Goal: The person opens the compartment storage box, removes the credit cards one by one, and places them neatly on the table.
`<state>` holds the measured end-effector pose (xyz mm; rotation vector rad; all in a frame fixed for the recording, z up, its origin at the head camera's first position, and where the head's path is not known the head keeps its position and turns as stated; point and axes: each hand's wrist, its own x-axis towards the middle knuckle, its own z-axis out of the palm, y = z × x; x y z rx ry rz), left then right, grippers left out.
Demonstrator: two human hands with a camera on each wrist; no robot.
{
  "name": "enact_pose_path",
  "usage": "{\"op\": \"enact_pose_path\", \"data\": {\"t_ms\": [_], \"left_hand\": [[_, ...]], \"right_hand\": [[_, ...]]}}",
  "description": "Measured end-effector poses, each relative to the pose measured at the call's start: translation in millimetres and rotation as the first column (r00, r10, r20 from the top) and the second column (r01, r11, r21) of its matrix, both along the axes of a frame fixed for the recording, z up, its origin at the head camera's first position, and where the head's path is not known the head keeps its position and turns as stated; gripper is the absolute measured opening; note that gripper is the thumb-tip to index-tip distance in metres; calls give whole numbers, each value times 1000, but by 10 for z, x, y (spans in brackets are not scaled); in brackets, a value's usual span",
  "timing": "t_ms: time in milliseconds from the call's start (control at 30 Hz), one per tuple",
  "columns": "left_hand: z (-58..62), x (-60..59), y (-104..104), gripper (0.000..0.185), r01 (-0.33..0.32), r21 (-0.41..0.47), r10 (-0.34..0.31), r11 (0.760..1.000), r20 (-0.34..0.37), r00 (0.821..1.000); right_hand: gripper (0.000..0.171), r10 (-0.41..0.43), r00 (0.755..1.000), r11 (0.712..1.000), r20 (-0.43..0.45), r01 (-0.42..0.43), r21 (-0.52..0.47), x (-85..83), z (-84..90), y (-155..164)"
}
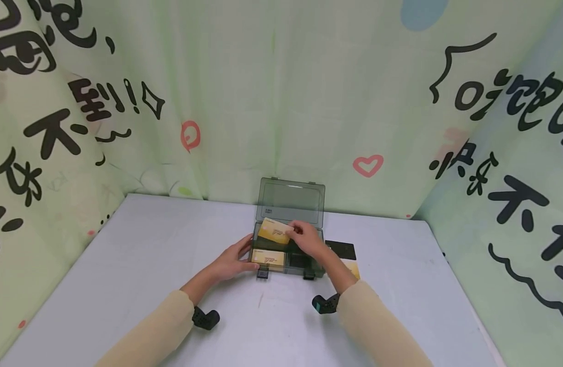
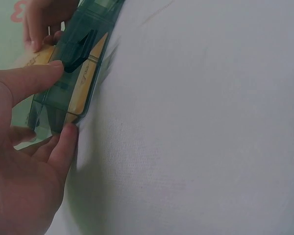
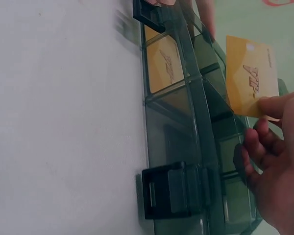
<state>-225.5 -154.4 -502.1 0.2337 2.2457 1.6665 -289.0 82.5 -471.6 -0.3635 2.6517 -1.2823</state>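
A dark translucent compartment box (image 1: 288, 265) (image 2: 68, 78) (image 3: 186, 147) stands on the table with its lid (image 1: 290, 200) upright. My right hand (image 1: 307, 239) (image 3: 272, 161) pinches a gold card (image 1: 275, 231) (image 3: 251, 78) above the box's rear left compartment. Another gold card (image 1: 268, 257) (image 3: 162, 66) lies in the front left compartment. My left hand (image 1: 233, 262) (image 2: 27, 147) rests with straight fingers against the box's left front corner, thumb and finger on its wall.
A black card (image 1: 341, 250) and a gold card (image 1: 352, 268) lie on the table right of the box. The white table (image 1: 148, 255) is ringed by printed curtains (image 1: 125, 102) on three sides.
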Motion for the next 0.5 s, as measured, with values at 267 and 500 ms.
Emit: {"op": "enact_pose_path", "data": {"t_ms": [267, 500], "left_hand": [[26, 13, 17, 93, 4, -12, -4, 1000, 1, 1000], [18, 17, 8, 94, 2, 0, -2, 1000, 5, 1000]], "right_hand": [[15, 15, 1000, 998, 13, -14, -66, 36, 26, 116], [16, 7, 1000, 992, 3, -7, -123, 72, 46, 198]]}}
